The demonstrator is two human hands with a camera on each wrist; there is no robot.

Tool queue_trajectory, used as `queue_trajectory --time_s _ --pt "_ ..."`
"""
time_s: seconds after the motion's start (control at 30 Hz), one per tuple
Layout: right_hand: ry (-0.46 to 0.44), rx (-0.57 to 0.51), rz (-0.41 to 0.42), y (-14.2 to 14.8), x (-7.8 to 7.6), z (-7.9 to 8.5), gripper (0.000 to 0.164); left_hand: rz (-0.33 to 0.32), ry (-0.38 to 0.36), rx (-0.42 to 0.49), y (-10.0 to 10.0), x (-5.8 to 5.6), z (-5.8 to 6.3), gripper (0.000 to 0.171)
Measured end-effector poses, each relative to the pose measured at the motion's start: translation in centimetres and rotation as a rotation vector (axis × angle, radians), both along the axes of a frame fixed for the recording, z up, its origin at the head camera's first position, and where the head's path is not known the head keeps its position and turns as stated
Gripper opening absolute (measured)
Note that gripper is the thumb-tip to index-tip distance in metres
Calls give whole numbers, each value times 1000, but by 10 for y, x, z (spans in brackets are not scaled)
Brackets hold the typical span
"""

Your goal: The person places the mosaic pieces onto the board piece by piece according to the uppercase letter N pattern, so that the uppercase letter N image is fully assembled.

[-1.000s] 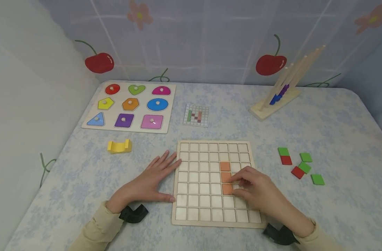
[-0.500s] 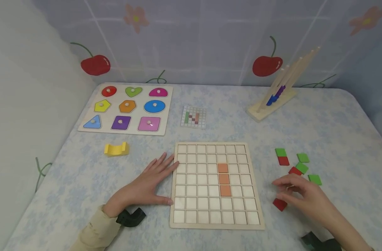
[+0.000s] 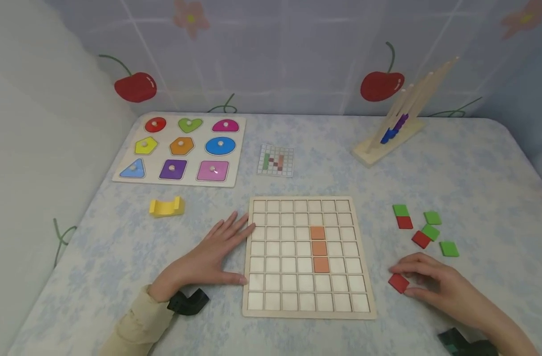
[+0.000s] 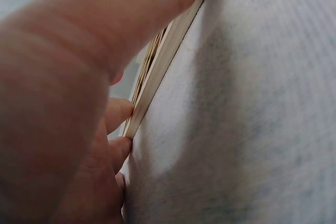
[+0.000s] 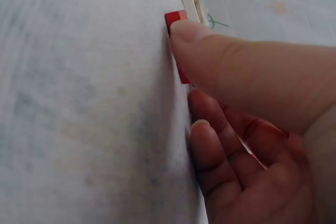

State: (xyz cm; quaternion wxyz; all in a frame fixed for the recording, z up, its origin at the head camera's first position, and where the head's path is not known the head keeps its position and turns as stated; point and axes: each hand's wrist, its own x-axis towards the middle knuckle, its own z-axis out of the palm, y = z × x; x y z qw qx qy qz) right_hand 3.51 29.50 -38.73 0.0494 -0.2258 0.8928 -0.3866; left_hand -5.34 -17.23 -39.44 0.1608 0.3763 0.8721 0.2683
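A wooden grid board (image 3: pixel 308 315) lies in the middle of the table, with three orange tiles (image 3: pixel 320 248) stacked in one column. My left hand (image 3: pixel 208 257) lies spread at its left side, thumb and fingertips against the board's edge (image 4: pixel 168 51) in the left wrist view. To the right of the board, my right hand (image 3: pixel 440 284) pinches a red square tile (image 3: pixel 398 283) between thumb and index finger. In the right wrist view the thumb covers part of this red tile (image 5: pixel 176 17), which is close to the tabletop.
Several green and red tiles (image 3: pixel 421 239) lie beyond the right hand. Behind the board are a small printed grid card (image 3: pixel 275 160), a knobbed shape puzzle (image 3: pixel 193 170) and a wooden peg stand (image 3: pixel 373 155) with blue and purple pieces. A yellow block (image 3: pixel 166 207) sits at the left.
My right hand has left the orange tiles on the board, moved right and come down onto the red tile. The left hand stays at the board's edge.
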Motion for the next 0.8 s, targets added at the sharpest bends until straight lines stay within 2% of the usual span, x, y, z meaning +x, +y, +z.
queue_trajectory --time_s 0.23,0.37,0.6,0.8 --pt "125 84 -3 -5 -7 -1 48 -4 5 -5 0 -2 0 103" --pt "161 113 -16 -11 -10 -1 45 -6 1 1 0 -2 0 103" --pt "160 53 -31 -26 -19 7 45 -9 -2 9 0 -2 -1 102" --pt "163 -3 -56 -58 -28 17 44 -7 -5 10 0 -1 0 102"
